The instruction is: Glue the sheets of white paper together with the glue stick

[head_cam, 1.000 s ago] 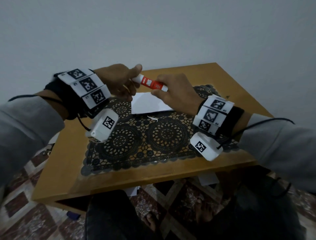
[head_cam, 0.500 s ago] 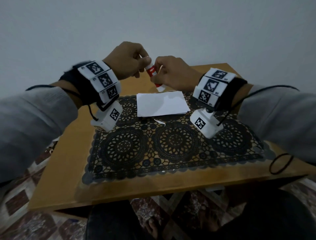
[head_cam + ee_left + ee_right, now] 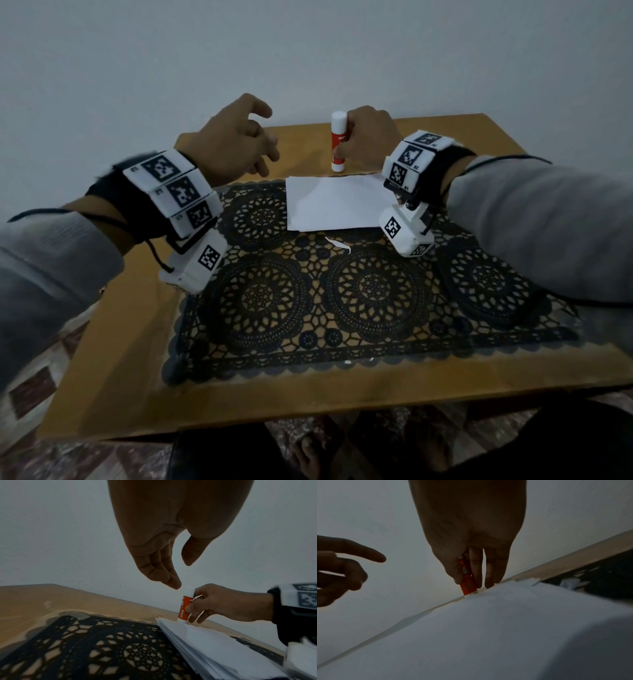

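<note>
We're looking down over both arms at a wooden table (image 3: pixel 113 342), and our right hand (image 3: pixel 368 137) has the glue stick (image 3: pixel 338 144) standing upright on the bare wood at the far edge, just beyond the sheets of white paper (image 3: pixel 337 202). Thumb and fingers are curled around the red barrel; the white cap is on top and clear of the hand. From the left wrist camera we see that grip well: the thumb is pressed on the near side of the barrel, the fingers are wrapped behind it, and the stick's base is hidden just behind the paper's far edge. The right wrist camera shows the barrel caught between thumb and fingers, its lower end right at the table's surface.

Our left hand (image 3: pixel 236 147) hovers above the table to the left of the stick, holding nothing, fingers loosely bent and spread, thumb apart from them. It is near the stick but not touching it.

The paper lies flat as a small stack on the far part of a black lace mat (image 3: pixel 308 301) that covers most of the tabletop. A small white scrap (image 3: pixel 337 244) lies on the mat just in front of the stack. Behind the table stands a plain pale wall (image 3: pixel 308 51).
</note>
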Available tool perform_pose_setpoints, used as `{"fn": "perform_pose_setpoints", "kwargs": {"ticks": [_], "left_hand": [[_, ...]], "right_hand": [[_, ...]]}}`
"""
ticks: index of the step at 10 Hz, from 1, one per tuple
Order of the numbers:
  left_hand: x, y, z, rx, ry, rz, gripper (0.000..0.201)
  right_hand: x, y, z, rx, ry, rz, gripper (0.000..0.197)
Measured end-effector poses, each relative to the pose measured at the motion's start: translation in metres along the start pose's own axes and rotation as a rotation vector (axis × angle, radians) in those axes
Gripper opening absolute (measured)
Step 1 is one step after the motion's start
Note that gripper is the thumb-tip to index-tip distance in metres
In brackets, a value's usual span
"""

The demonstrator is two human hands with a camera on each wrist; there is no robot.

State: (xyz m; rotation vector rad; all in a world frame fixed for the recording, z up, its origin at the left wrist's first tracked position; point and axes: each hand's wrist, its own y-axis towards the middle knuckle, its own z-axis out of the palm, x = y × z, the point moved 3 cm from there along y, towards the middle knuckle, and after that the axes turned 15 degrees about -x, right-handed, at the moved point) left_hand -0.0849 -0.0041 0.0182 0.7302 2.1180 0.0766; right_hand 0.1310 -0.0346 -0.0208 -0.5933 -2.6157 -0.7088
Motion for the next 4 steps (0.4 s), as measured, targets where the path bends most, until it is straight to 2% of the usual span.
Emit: {"fn": "perform_pose_setpoints", "kwargs": {"ticks": [3, 4], "left_hand": [[-0.008, -0.013, 0.004, 0.051, -0.006, 0.025, 0.033], [-0.016, -0.019, 0.005, 0.089, 0.019, 0.046, 0.035]], "right_hand": [[-0.003, 0.001, 0.0, 0.003, -0.027, 0.011, 0.016], [-0.003, 0.0, -0.003, 0.0, -0.022, 0.008, 0.02]]}}
